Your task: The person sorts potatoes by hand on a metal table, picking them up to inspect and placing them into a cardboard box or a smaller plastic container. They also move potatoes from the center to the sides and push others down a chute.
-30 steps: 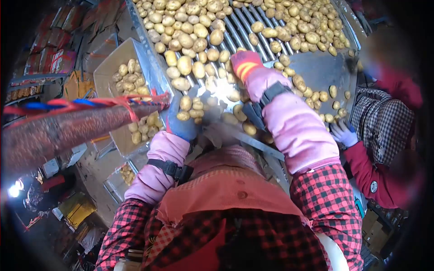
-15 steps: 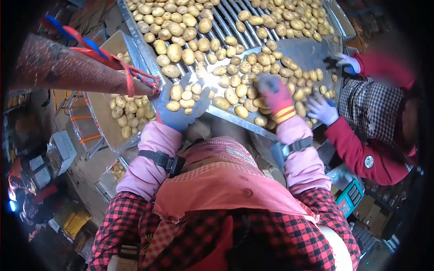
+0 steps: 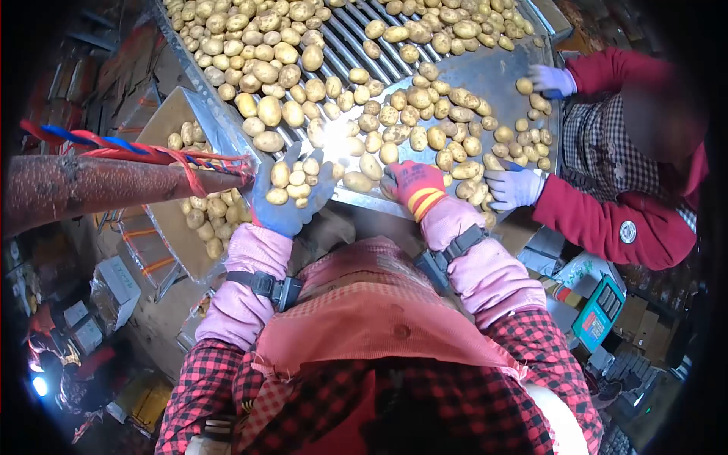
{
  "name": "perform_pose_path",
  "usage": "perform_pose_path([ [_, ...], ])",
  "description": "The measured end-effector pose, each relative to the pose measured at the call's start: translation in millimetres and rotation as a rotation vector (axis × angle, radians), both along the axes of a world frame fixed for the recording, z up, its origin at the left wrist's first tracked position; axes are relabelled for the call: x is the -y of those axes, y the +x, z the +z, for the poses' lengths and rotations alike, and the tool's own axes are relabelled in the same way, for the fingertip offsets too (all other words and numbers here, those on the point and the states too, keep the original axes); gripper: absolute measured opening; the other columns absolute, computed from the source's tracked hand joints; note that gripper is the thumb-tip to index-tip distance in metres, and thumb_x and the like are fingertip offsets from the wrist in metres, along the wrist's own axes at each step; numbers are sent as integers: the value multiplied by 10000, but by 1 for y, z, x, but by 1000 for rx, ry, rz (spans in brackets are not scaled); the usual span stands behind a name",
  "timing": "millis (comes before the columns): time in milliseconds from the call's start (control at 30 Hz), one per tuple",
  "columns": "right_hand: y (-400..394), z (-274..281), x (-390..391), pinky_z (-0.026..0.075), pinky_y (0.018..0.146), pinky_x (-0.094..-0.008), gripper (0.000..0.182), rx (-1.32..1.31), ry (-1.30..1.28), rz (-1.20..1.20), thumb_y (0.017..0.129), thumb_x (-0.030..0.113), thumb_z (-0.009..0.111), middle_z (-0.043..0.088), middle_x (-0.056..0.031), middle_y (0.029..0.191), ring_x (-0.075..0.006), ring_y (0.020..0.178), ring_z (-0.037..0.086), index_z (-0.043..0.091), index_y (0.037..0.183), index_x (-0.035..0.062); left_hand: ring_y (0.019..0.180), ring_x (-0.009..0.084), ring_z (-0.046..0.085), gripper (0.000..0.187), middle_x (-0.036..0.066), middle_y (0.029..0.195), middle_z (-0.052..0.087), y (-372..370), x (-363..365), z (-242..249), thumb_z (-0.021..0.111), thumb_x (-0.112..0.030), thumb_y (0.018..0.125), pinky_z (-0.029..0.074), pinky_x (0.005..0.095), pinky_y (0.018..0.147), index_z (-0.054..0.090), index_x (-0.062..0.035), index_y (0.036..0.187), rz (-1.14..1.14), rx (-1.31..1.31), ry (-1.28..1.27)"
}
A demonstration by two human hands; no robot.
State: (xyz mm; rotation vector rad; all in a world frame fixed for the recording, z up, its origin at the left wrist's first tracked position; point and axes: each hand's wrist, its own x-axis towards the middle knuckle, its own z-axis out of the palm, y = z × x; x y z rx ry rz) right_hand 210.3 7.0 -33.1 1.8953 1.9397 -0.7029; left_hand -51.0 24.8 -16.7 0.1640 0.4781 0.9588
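Observation:
My left hand [image 3: 285, 218], in a blue-grey glove, is turned palm up and cups several small potatoes [image 3: 296, 178] by the sorter's front edge. My right hand [image 3: 415, 182], in a red glove with a yellow-striped cuff, is over the metal tray [image 3: 485, 72], fingers curled down and pointing left. A potato [image 3: 388, 152] lies right beside its knuckles. What the curled fingers hold, if anything, is hidden. Loose potatoes [image 3: 436, 137] of mixed sizes are spread around and beyond this hand.
Metal rollers [image 3: 362, 42] carry more potatoes behind the tray. A co-worker's gloved hands [image 3: 513, 186] are among potatoes at the right. A rusty pole [image 3: 114, 186] juts in from the left, above a box [image 3: 161, 136] of potatoes. A teal scale [image 3: 599, 312] stands lower right.
My right hand has moved left across the tray, towards my left hand, its fingers now curled. My left hand still cups the small potatoes. The co-worker's upper hand has reached a potato.

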Motion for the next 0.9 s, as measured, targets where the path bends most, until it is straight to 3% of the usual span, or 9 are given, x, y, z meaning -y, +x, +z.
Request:
perform_pose_path([
  [67, 5, -1, -15, 499, 842, -425, 444, 3, -73, -93, 855, 508, 601, 679, -124, 1078, -305, 1021, 643, 636, 1128, 160, 1263, 371, 484, 516, 178, 1404, 454, 3, -6, 13, 354, -412, 1006, 477, 583, 954, 385, -84, 1404, -23, 161, -139],
  [200, 13, -32, -11, 485, 885, -415, 607, -71, -31, -344, 768, 586, 659, 680, -166, 1078, -336, 1023, 636, 640, 1096, 76, 1373, 432, 326, 637, 190, 1485, 359, 14, -2, 0, 399, -514, 967, 321, 650, 1045, 343, -114, 1459, -37, 193, -282],
  [233, 18, -34, -9, 486, 882, -413, 596, -117, -29, -373, 760, 582, 667, 681, -165, 1071, -334, 1016, 637, 648, 1080, 81, 1353, 325, 387, 644, 124, 1444, 443, 16, -4, 0, 478, -526, 942, 341, 534, 1079, 397, -117, 1432, -132, 164, -191],
  [300, 37, -34, -9, 498, 849, -406, 526, -298, -96, -427, 741, 542, 696, 688, -164, 1036, -318, 978, 648, 671, 1013, 94, 1338, 380, 393, 622, 161, 1451, 416, 22, -10, 1, 422, -512, 962, 368, 585, 1053, 377, -123, 1445, -284, -287, 240],
  [400, 60, -64, -11, 517, 793, -383, 361, -494, -221, -458, 776, 370, 715, 696, -159, 966, -289, 912, 661, 675, 1002, 91, 1322, 376, 413, 604, 173, 1468, 394, 31, -21, -8, 443, -491, 958, 370, 586, 1047, 380, -139, 1445, -359, -568, 506],
  [567, 39, -22, 1, 509, 876, -405, 405, -528, 495, -326, 837, 341, 641, 664, -140, 1111, -320, 1013, 631, 621, 1163, 103, 1328, 164, 428, 522, -49, 1425, 485, 45, -34, -45, 441, -553, 946, 313, 401, 1056, 483, -272, 1383, -372, -474, 520],
  [667, 13, -4, -15, 516, 853, -387, 290, -534, 961, 40, 758, 158, 688, 632, -131, 1126, -337, 1029, 612, 636, 1027, 63, 1094, 178, 549, 526, 26, 1263, 577, 63, -31, -45, 402, -512, 971, 442, 337, 821, 470, -200, 1389, -251, -182, 177],
  [733, -14, 11, -23, 508, 885, -402, 279, -655, 854, -13, 745, 144, 688, 630, -135, 1117, -340, 1050, 601, 637, 1008, 65, 904, 203, 566, 535, 101, 1164, 578, 68, -41, -35, 374, -430, 993, 478, 320, 652, 444, -82, 1392, -245, 164, -162],
  [900, 14, 22, -40, 480, 965, -413, 336, -638, 871, 153, 724, 132, 686, 596, -159, 1179, -349, 1119, 570, 623, 1041, 39, 968, 188, 570, 372, -3, 1075, 607, 74, -55, -4, 517, -405, 912, 442, 341, 729, 581, -188, 1208, -460, -1371, 972],
])
